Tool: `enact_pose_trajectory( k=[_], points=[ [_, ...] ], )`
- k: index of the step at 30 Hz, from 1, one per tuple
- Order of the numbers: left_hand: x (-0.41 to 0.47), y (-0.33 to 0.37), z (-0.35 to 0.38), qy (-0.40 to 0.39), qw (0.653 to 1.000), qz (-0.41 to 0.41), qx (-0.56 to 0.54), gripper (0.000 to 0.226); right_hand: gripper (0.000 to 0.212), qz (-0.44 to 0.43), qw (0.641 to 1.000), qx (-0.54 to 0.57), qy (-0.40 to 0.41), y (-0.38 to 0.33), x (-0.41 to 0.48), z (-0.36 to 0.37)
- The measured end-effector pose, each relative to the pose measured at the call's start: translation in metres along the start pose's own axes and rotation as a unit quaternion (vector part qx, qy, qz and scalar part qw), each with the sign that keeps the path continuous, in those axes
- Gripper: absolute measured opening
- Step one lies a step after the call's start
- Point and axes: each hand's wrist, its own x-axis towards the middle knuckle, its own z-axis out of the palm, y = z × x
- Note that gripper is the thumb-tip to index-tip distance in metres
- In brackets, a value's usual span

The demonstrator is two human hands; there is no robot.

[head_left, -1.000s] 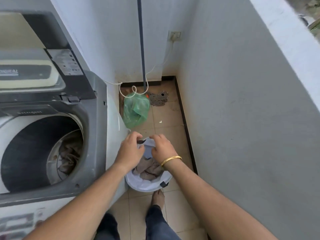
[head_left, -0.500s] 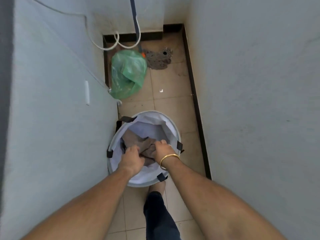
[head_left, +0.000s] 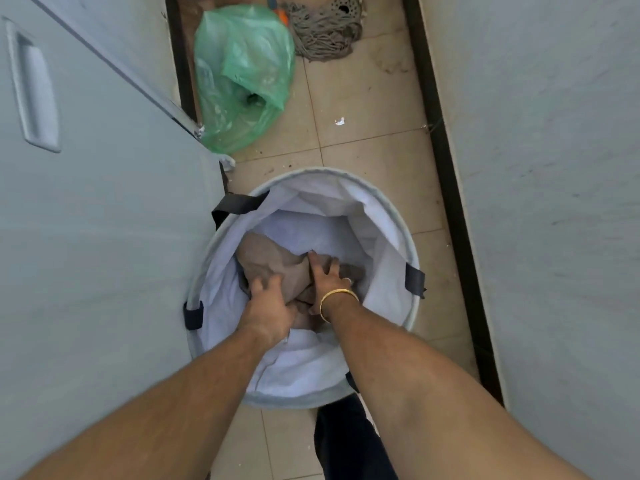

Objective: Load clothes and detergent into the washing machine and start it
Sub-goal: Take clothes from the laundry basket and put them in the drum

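A round white laundry basket [head_left: 388, 216] with dark strap handles stands on the tiled floor beside the washing machine's grey side panel [head_left: 104, 220]. Brown clothes [head_left: 273, 261] lie in a heap at its bottom. Both hands reach deep into the basket. My left hand [head_left: 268, 308] closes its fingers on the brown cloth at the near left. My right hand [head_left: 327, 277], with a gold bangle on the wrist, presses its spread fingers onto the same heap. The machine's drum and controls are out of view.
A green plastic bag [head_left: 242, 74] sits on the floor beyond the basket, against the machine's corner. A grey mop head [head_left: 323, 32] lies further back. A plaster wall [head_left: 540, 168] closes the right side of this narrow strip. My dark trouser leg [head_left: 346, 441] shows below the basket.
The view has tilted down from the machine's open drum to the basket. Both hands have gone from the basket's rim down to the brown clothes at the bottom.
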Motion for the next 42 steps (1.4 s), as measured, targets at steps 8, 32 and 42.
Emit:
enact_pose_trajectory(
  k=[8, 32, 42],
  points=[
    [-0.027, -0.003, -0.013, 0.025, 0.999, 0.018, -0.020, 0.074, 0.035, -0.026, 0.996, 0.056, 0.060, -0.016, -0.031, -0.018],
    [-0.548, 0.079, -0.400, -0.216, 0.706, 0.266, -0.619, 0.121, 0.023, -0.459, 0.630, 0.621, 0.079, -0.265, -0.723, -0.295],
    [-0.599, -0.080, -0.484, -0.038, 0.700, 0.387, -0.599, 0.088, 0.037, -0.400, 0.590, 0.701, 0.033, -0.423, -0.781, -0.202]
  ],
)
